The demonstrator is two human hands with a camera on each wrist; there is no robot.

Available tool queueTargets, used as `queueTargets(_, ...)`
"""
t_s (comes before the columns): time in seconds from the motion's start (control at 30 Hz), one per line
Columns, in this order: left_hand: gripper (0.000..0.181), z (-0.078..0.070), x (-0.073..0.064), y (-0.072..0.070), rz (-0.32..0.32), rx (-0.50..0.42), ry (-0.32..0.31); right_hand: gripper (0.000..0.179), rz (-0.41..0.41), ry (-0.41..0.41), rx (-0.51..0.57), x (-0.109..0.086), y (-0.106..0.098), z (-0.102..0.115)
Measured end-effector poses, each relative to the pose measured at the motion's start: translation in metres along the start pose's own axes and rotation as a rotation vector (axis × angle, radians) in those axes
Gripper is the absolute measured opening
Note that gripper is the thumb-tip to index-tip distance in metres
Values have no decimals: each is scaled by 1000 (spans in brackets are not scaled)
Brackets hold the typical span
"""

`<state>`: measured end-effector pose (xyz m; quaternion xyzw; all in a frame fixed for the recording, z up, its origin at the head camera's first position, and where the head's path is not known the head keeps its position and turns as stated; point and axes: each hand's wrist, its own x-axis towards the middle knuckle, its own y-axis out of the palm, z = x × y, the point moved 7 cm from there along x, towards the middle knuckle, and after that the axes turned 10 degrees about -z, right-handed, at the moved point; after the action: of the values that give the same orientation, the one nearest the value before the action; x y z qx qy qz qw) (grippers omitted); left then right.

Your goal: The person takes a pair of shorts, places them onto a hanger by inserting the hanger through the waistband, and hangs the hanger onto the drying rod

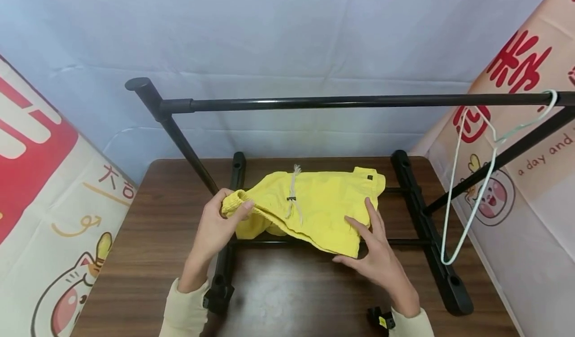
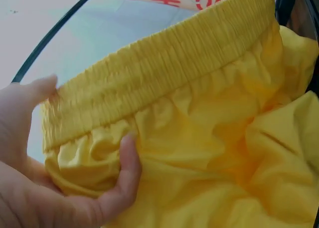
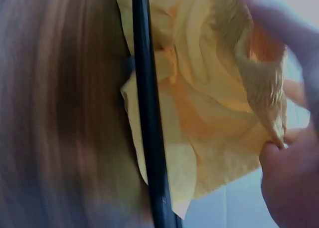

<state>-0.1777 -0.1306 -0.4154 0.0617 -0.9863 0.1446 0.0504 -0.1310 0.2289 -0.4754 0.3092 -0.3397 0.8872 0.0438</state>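
Yellow shorts (image 1: 328, 202) with an elastic waistband (image 2: 159, 68) and a pale drawstring (image 1: 293, 192) are held up over the table, in front of the rack's lower bars. My left hand (image 1: 218, 222) grips the waistband's left end, thumb on the near side. In the left wrist view, the thumb and fingers stand around that gathered edge. At the shorts' lower right corner, my right hand (image 1: 375, 252) holds the cloth, fingers spread over the front and thumb at the lower edge. The right wrist view shows the right thumb (image 3: 273, 163) against the waistband edge, partly blurred.
A black garment rack (image 1: 314, 102) stands on the brown wooden table (image 1: 287, 287), its top bar crossing beyond the shorts. One pale green hanger (image 1: 469, 217) hangs from the bar's right end. Printed cloths (image 1: 534, 177) flank both sides; a pale cloth (image 1: 269, 37) hangs behind.
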Motion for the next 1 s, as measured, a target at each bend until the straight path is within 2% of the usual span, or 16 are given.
queueTargets(0.13,26,-2,-2,2,23,-68,4,84,-50,-1,-25,0,-3,-1)
queueTargets(0.23,24,-5,-4,2,53,-94,44,71,-70,63,26,2,-10,-5)
queueTargets(0.4,33,-3,-9,-1,38,-18,98,42,-107,229,244,6,-22,-11)
queueTargets(0.47,38,0,-12,-1,27,41,116,39,-124,240,255,8,-24,-8)
queueTargets(0.53,40,1,-14,1,20,109,142,37,-138,207,155,10,-24,-1)
queueTargets(0.67,38,0,-17,6,-16,218,214,29,-204,101,-155,16,-25,17)
queueTargets(0.7,37,0,-17,7,-30,239,234,26,-229,85,-207,18,-27,21)
queueTargets(0.77,35,-1,-16,6,-54,284,278,23,-257,84,-238,22,-31,26)
queueTargets(0.83,35,-3,-17,4,-61,332,326,19,-236,153,-218,26,-37,26)
queueTargets(0.9,34,-4,-18,1,-52,370,370,16,-180,261,-184,29,-42,23)
queueTargets(1.0,30,-7,-19,-7,-60,320,370,14,-137,466,-128,31,-53,18)
